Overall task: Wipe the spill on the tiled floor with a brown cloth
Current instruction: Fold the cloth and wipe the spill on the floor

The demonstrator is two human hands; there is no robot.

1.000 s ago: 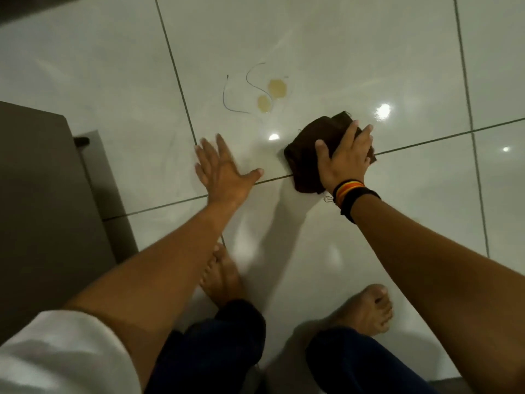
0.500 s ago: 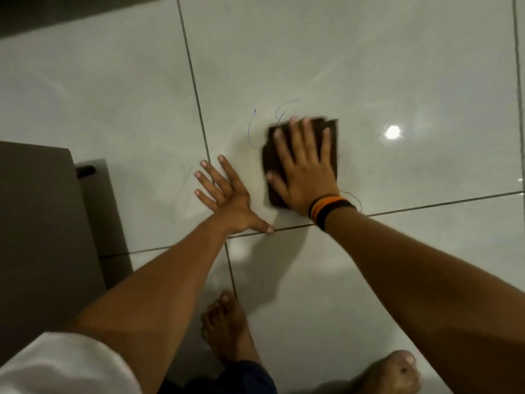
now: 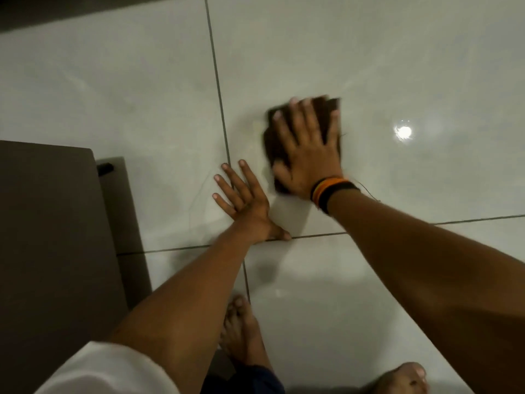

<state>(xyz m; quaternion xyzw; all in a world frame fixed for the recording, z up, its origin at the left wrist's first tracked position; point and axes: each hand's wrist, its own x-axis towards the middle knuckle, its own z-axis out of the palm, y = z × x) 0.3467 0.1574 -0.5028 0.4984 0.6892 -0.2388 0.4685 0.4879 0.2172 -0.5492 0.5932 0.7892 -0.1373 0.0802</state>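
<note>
My right hand (image 3: 308, 150) lies flat with its fingers spread on a folded dark brown cloth (image 3: 329, 108), pressing it onto the glossy white tiled floor (image 3: 369, 52). The hand and cloth are motion-blurred. No yellow spill drops show; a faint pale smear (image 3: 252, 129) lies on the tile just left of the cloth. My left hand (image 3: 244, 199) rests palm down on the floor, fingers apart, close beside the cloth and over a grout line. It holds nothing. Coloured bands circle my right wrist.
A dark brown piece of furniture (image 3: 54, 228) stands on the left, with a small black foot under its edge. My bare feet (image 3: 241, 328) are on the tiles below. A lamp reflection (image 3: 403, 132) glints right of the cloth. A dark strip runs along the top left.
The right hand slid the cloth from the lower right over the two yellow drops, then kept rubbing there. The drops and thin thread-like lines no longer show. The left hand stayed planted.
</note>
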